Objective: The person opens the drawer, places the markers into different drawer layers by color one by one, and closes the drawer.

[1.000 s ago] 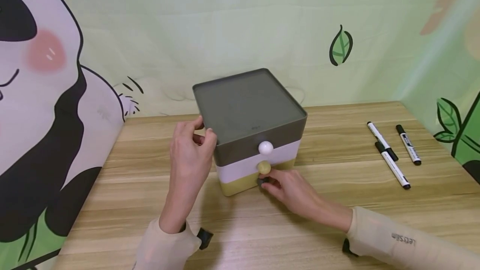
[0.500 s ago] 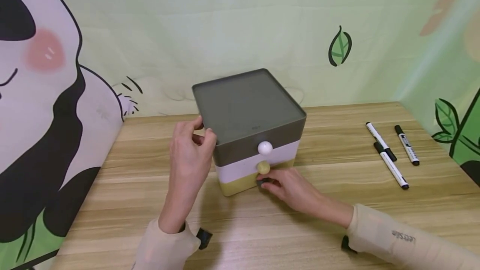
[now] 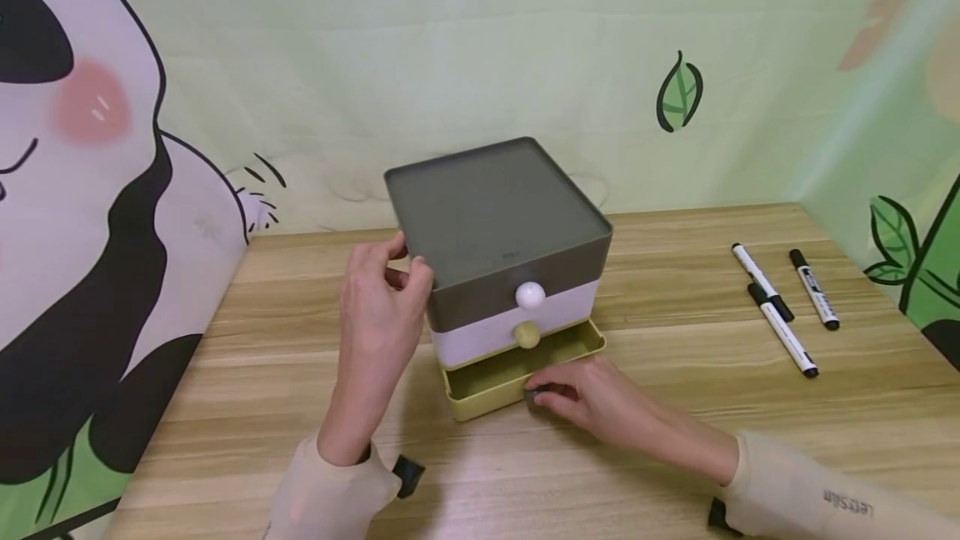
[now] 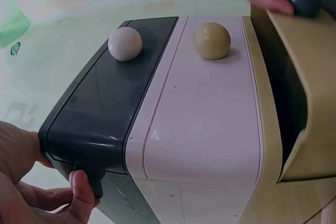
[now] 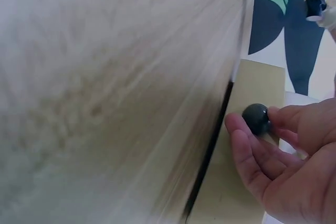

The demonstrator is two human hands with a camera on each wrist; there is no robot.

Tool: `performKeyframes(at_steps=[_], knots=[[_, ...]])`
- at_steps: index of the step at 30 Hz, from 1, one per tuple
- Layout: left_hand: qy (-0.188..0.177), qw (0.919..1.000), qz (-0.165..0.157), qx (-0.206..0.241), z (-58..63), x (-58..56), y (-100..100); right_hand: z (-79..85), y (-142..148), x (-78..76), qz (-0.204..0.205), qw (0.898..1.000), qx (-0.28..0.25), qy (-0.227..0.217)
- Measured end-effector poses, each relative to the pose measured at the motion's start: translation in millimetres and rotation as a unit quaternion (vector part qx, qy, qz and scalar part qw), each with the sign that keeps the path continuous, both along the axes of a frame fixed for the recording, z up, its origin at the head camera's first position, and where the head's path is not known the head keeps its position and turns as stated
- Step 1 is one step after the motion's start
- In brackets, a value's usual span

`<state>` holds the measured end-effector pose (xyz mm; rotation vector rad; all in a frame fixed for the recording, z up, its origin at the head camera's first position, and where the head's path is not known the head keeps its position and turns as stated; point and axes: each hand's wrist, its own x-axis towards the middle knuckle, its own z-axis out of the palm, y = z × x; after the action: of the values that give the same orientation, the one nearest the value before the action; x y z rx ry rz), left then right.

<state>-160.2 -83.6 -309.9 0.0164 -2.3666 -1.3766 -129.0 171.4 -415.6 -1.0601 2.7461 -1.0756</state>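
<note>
A three-tier desktop drawer box (image 3: 498, 207), dark grey over pale white over mustard yellow, stands on the table. Its bottom drawer (image 3: 487, 408) is pulled partway out, and the visible inside is bare. My right hand (image 3: 600, 398) pinches that drawer's dark round knob (image 5: 256, 118) between thumb and fingers. At the near left corner of the dark top tier, my left hand (image 3: 382, 307) grips the box, its fingers bent against the side in the left wrist view. A white knob (image 4: 125, 44) and a yellow knob (image 4: 212, 41) mark the two upper drawers, both closed.
Three markers lie on the wooden table (image 3: 675, 290) to the right: one at the back (image 3: 762, 282), a capped marker (image 3: 783, 330) overlapping it, and another marker (image 3: 815, 290) farther right. Behind the table hangs a printed backdrop (image 3: 450, 48) with a panda and leaves.
The bottom drawer has slid out toward me, with my right hand on its knob moving forward off the box. My left hand and the box have stayed put.
</note>
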Motion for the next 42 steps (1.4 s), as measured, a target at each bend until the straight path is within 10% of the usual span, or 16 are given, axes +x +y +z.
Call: performKeyframes(at_steps=[42], knots=[[0.005,1.0,0.003,-0.002,0.0,0.2,-1,2.8,40,73.9,0.094,0.99,-0.006,-0.105]])
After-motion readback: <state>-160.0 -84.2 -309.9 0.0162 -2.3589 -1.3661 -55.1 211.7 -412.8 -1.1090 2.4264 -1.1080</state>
